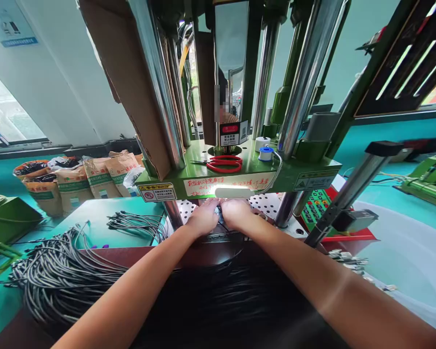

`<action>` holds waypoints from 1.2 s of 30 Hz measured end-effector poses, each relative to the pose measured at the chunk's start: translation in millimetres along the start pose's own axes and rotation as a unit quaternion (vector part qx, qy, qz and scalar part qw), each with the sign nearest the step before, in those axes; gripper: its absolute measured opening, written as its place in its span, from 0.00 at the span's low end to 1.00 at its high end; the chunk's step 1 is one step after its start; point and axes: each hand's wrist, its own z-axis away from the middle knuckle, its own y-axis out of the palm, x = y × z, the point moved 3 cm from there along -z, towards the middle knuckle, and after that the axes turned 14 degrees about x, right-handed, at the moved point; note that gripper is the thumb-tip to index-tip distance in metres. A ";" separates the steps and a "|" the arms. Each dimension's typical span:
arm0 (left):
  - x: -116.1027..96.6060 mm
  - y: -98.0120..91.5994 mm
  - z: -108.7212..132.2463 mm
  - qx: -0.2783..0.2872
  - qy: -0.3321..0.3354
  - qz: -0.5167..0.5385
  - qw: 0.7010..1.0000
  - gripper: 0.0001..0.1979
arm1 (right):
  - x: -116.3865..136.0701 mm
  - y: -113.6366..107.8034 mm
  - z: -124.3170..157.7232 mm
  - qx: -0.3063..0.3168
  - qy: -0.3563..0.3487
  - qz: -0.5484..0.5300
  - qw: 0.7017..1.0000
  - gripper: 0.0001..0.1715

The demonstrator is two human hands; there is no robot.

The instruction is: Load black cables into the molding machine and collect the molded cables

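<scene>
Both my hands reach under the green platen (240, 182) of a vertical press. My left hand (203, 219) and my right hand (236, 213) lie side by side, knuckles up, fingers curled down onto a dark mould block (221, 235) with black cable ends in it. What the fingertips pinch is hidden. A perforated white plate (265, 202) lies behind the hands. Black cables (218, 291) run from the mould back toward me over my lap.
A big bundle of black cables (54, 276) lies at the left, a smaller one (138, 224) behind it. Red scissors (223, 164) and tape rolls (265, 153) sit on the platen. Chrome columns (160, 87) rise above. A white tub (414, 261) stands right, a keypad (314, 203) beside it. Sacks (76, 184) stand far left.
</scene>
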 end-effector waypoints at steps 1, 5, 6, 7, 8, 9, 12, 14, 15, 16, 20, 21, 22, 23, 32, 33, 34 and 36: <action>2.7 -0.4 0.2 0.000 -0.001 -0.002 1.000 0.27 | 1.7 0.4 -0.7 0.008 0.003 0.004 1.000 0.16; 10.8 1.1 -0.2 0.001 -0.006 0.005 1.000 0.27 | 7.3 1.4 -1.5 0.032 0.012 0.007 0.999 0.15; 12.3 1.8 -0.7 0.002 -0.009 0.007 1.000 0.27 | 8.5 1.3 -2.2 0.035 0.013 0.003 0.999 0.15; 13.4 2.3 -1.2 0.002 -0.012 0.007 1.000 0.27 | 9.5 1.0 -3.1 0.036 0.014 -0.002 0.999 0.15; 14.0 2.5 -1.5 0.003 -0.013 0.006 1.000 0.27 | 10.1 0.6 -4.3 0.034 0.016 -0.008 0.999 0.15; 14.1 2.3 -1.8 0.005 -0.013 0.004 1.000 0.27 | 10.2 0.2 -5.6 0.030 0.019 -0.016 0.999 0.15; 11.3 -0.5 -1.4 0.009 -0.009 -0.009 1.000 0.26 | 3.4 -0.8 -7.3 -0.004 0.036 -0.046 0.998 0.17; 6.7 -3.0 -1.0 0.010 -0.008 -0.021 1.000 0.25 | -9.7 0.3 -4.5 -0.043 0.052 -0.072 0.995 0.18; 3.6 -3.8 -1.0 0.011 -0.004 -0.028 1.000 0.24 | -19.0 1.9 -1.6 -0.063 0.063 -0.085 0.992 0.19; 0.3 -4.2 -1.2 0.014 0.001 -0.035 0.999 0.24 | -29.4 4.3 2.1 -0.080 0.075 -0.099 0.989 0.20; -10.2 -2.6 -5.3 0.040 0.019 -0.060 0.997 0.24 | -67.4 17.0 16.7 -0.119 0.116 -0.146 0.975 0.22; -11.5 -2.7 -6.7 0.047 0.017 -0.064 0.997 0.24 | -72.6 19.9 18.5 -0.123 0.118 -0.157 0.973 0.21; -12.6 -3.3 -8.0 0.052 0.015 -0.067 0.996 0.24 | -75.6 22.3 19.0 -0.126 0.118 -0.168 0.971 0.21; -13.7 -4.6 -9.1 0.055 0.012 -0.070 0.996 0.24 | -76.7 24.1 18.4 -0.128 0.117 -0.179 0.968 0.21; -44.0 -9.8 -25.1 0.097 0.057 -0.082 0.990 0.22 | -69.0 28.5 -3.1 -0.128 0.108 -0.253 0.953 0.17; -46.0 -7.9 -27.7 0.104 0.059 -0.082 0.989 0.23 | -69.3 28.9 -4.2 -0.127 0.105 -0.255 0.953 0.17; -47.0 -6.1 -29.8 0.109 0.056 -0.083 0.989 0.23 | -69.6 29.3 -5.0 -0.125 0.102 -0.255 0.953 0.17; -46.5 -3.7 -32.3 0.114 0.043 -0.084 0.989 0.24 | -70.2 29.9 -6.3 -0.122 0.096 -0.251 0.955 0.17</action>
